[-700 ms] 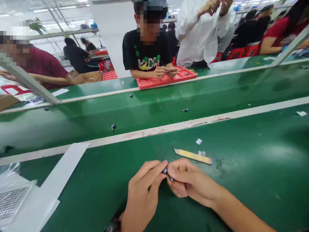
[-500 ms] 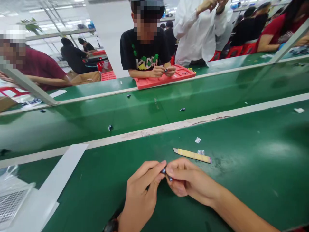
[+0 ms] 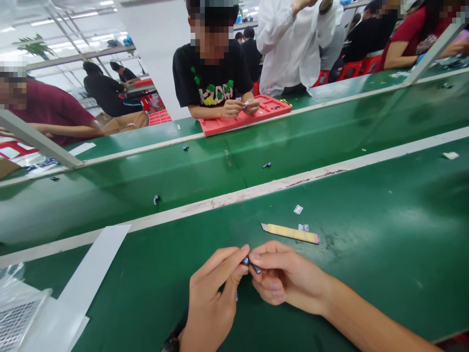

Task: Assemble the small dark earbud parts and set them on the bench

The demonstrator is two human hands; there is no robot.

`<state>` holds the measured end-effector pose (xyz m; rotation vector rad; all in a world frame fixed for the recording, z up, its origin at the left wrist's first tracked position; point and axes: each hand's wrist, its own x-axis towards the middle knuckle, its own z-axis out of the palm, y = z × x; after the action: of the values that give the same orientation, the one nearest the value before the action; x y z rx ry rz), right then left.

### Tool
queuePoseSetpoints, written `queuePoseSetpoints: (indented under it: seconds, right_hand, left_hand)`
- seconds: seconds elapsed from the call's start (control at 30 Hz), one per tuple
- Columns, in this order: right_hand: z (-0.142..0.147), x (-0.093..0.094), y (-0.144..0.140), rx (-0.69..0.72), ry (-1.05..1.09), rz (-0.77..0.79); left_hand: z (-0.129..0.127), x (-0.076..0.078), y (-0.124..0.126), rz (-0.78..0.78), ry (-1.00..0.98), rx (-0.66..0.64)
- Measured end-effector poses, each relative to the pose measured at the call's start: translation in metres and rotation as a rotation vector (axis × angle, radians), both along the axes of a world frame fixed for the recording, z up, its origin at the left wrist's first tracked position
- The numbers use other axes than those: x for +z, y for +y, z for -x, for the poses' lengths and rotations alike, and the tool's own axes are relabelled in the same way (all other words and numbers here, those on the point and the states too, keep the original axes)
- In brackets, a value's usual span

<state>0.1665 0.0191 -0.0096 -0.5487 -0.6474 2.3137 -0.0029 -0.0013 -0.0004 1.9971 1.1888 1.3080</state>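
Between my two hands is a small dark blue, shiny earbud [image 3: 255, 268], partly covered by the fingers. My left hand [image 3: 219, 286] pinches its rounded end between thumb and forefinger. The stem side is gripped by my right hand [image 3: 280, 274], its thumb on top and the other fingers curled below. Beyond my right hand lies a yellow-handled craft knife [image 3: 293, 233], its bare blade pointing left. Two small printed stickers, one a square label [image 3: 298, 209] and one a paired label [image 3: 303, 228], rest near the knife.
Several similar earbuds, such as one earbud [image 3: 266, 165], lie on the green conveyor belt [image 3: 212, 171] past the white rail [image 3: 227, 199]. White paper strips [image 3: 95, 269] and a plastic-wrapped mesh tray [image 3: 22, 313] sit at left. Opposite, a person works over a red tray [image 3: 238, 122].
The view has shifted slightly, and the earbuds on the belt appear further left. More of the earbud shows between my fingers; both hands keep their hold.
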Motion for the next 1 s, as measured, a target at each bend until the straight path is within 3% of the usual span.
queuePoseSetpoints:
  seconds: [0.2, 0.37, 0.6, 0.83, 1.0]
  right_hand:
    - [0.001, 0.002, -0.002, -0.028, -0.02, -0.016]
    - [0.002, 0.007, -0.001, -0.087, -0.126, -0.097]
    - [0.0, 0.006, -0.003, -0.065, -0.152, -0.116]
    - [0.0, 0.006, 0.001, -0.055, -0.115, -0.062]
    - [0.0, 0.005, 0.0, -0.045, -0.056, -0.033]
  left_hand:
    - [0.003, 0.004, 0.0, 0.03, 0.018, -0.041]
    - [0.005, 0.005, 0.001, 0.189, -0.049, -0.082]
    - [-0.001, -0.01, -0.001, 0.34, -0.327, 0.014]
    - [-0.003, -0.005, -0.003, 0.228, -0.253, 0.061]
    - [-0.009, -0.005, -0.008, 0.36, -0.382, 0.13]
